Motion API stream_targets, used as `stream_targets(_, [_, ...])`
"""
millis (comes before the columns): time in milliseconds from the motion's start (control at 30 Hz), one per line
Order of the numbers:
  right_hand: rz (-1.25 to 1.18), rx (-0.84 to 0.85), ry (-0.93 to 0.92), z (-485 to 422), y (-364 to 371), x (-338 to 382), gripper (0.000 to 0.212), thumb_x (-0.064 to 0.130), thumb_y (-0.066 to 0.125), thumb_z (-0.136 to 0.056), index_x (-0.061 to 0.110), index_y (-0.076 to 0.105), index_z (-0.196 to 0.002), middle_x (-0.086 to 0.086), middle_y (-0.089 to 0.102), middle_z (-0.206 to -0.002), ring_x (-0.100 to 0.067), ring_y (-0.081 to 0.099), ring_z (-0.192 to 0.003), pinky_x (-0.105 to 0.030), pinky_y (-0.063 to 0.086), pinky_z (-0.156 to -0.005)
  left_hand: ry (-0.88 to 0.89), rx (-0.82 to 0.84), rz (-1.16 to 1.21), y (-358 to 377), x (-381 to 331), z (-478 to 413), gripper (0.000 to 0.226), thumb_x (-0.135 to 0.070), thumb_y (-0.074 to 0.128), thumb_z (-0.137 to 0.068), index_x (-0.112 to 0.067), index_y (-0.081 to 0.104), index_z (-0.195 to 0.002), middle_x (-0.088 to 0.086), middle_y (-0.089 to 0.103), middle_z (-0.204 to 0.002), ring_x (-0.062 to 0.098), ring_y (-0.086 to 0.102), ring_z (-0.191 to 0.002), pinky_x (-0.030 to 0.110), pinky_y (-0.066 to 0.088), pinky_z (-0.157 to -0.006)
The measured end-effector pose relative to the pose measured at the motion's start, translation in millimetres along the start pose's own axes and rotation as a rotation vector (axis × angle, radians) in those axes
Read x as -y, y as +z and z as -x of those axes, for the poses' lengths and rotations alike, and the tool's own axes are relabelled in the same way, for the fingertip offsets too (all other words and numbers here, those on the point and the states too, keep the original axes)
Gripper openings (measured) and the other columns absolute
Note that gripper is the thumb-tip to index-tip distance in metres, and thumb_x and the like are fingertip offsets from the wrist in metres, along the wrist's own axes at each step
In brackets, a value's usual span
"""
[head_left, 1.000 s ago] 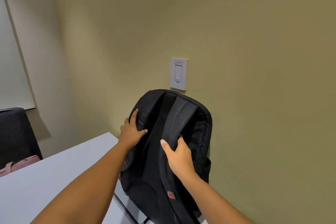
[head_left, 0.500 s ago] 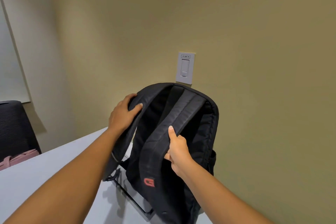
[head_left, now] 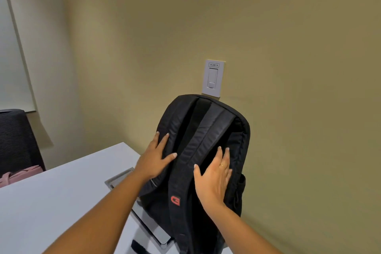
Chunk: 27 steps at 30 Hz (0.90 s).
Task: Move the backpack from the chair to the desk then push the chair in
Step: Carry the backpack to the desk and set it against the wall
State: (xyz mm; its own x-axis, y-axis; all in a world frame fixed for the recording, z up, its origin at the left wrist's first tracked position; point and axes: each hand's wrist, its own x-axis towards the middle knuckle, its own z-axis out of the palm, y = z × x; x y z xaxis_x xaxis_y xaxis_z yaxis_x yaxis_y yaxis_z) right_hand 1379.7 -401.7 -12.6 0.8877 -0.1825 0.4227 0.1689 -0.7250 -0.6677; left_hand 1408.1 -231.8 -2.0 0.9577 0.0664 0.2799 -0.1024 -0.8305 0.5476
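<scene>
The black backpack (head_left: pixel 208 130) stands upright on the white desk (head_left: pixel 51 198), strap side toward me, its back near the tan wall. A red logo marks one strap. My left hand (head_left: pixel 156 159) lies flat on the left shoulder strap with fingers spread. My right hand (head_left: pixel 214 179) lies flat on the padded back panel to the right, fingers apart, gripping nothing. The chair the backpack came from is out of sight.
A white wall switch (head_left: pixel 213 78) sits just above the backpack. A grey cable hatch (head_left: pixel 119 179) is set into the desk beside the backpack. At the far left stands a black mesh chair (head_left: pixel 16 140) with a pink bag (head_left: pixel 18 175) on it.
Both hands have let go of the straps and now rest flat on the backpack. The backpack has settled upright on the desk against the wall.
</scene>
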Motion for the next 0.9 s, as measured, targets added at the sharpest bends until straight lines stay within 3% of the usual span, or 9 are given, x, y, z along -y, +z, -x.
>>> stream_targets(100, [0.315,-0.156,-0.246,-8,-1,-8,0.099,0.037,0.078,-0.067,-0.002,0.025,-0.140,-0.021,0.020,-0.151,-0.031,0.014,-0.140,-0.053,0.017,-0.107,-0.031,-0.016,-0.011,17,-6,-4,0.080,-0.051,0.046,-0.090,-0.025,-0.002,-0.149,0.003,-0.012,-0.158,0.021,0.005,-0.146,0.046,0.027,-0.113])
stream_targets(200, [0.439,-0.186,-0.342,-16,-2,-16,0.107,0.045,0.080,-0.061,-0.002,0.023,-0.139,-0.018,0.015,-0.151,-0.029,0.008,-0.140,-0.055,0.018,-0.106,-0.060,0.021,-0.024,31,-9,-8,0.085,-0.053,0.045,-0.090,-0.024,-0.009,-0.148,0.003,-0.018,-0.157,0.022,-0.002,-0.146,0.052,0.024,-0.113])
stream_targets(333, [0.441,-0.264,-0.489,-19,-6,-17,0.095,0.033,0.083,-0.060,0.010,0.032,-0.137,-0.013,0.021,-0.148,-0.028,0.018,-0.137,-0.054,0.016,-0.112,-0.074,0.072,-0.050,46,-10,-12,0.085,-0.056,0.040,-0.090,-0.023,-0.015,-0.147,0.001,-0.023,-0.156,0.022,-0.006,-0.146,0.057,0.020,-0.113])
stream_targets(433, [0.486,-0.163,-0.638,-26,-1,-14,0.089,0.027,0.081,-0.061,0.014,0.036,-0.137,-0.011,0.029,-0.149,-0.025,0.018,-0.137,-0.049,0.004,-0.110,-0.085,0.091,-0.062,52,-12,-17,0.084,-0.055,0.039,-0.091,-0.023,-0.015,-0.147,0.001,-0.024,-0.155,0.023,-0.006,-0.146,0.058,0.019,-0.113])
stream_targets(600, [0.618,-0.009,-0.638,-46,1,-33,0.078,0.038,0.075,-0.067,0.011,0.045,-0.134,-0.013,0.035,-0.147,-0.024,0.015,-0.138,-0.050,0.000,-0.109,-0.095,0.141,-0.083,55,-13,-23,0.091,-0.053,0.048,-0.088,-0.024,-0.016,-0.147,0.001,-0.025,-0.155,0.024,-0.005,-0.146,0.059,0.019,-0.112])
stream_targets(900, [0.681,0.113,-0.601,-69,5,-58,0.087,0.052,0.075,-0.064,0.019,0.041,-0.137,-0.008,0.031,-0.149,-0.020,0.002,-0.140,-0.052,0.000,-0.109,-0.111,0.194,-0.080,68,-13,-38,0.096,-0.052,0.051,-0.087,-0.022,-0.020,-0.145,0.004,-0.027,-0.154,0.027,-0.009,-0.145,0.056,0.021,-0.113])
